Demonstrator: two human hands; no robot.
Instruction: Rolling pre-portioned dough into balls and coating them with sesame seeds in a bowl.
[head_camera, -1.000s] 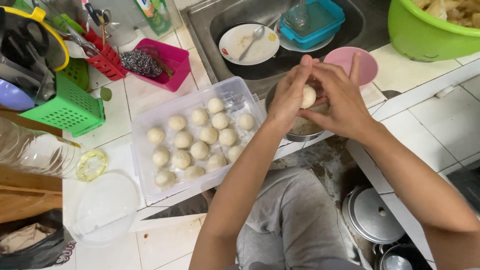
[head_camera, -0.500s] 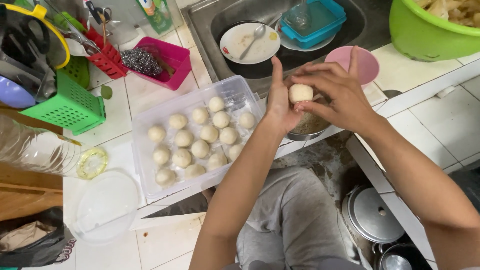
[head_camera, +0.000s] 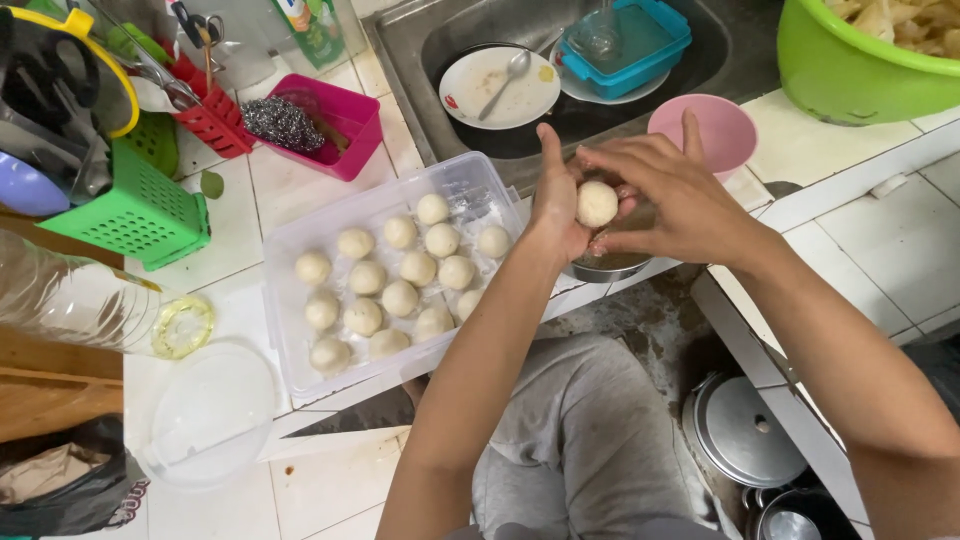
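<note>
while the left hand (head_camera: 556, 215) cups the dough ball (head_camera: 597, 203) from beneath, the right hand (head_camera: 668, 200) curls over it; both grasp it. the ball sits just right of the clear tray (head_camera: 300, 372); left hand nearer the tray.

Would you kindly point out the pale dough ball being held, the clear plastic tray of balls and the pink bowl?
pale round dough ball (head_camera: 597, 203), head view, centre of its face.
clear rectangular plastic tray (head_camera: 300, 378), head view, bare front-left corner.
pink round bowl (head_camera: 722, 128), head view, inner wall.
</note>
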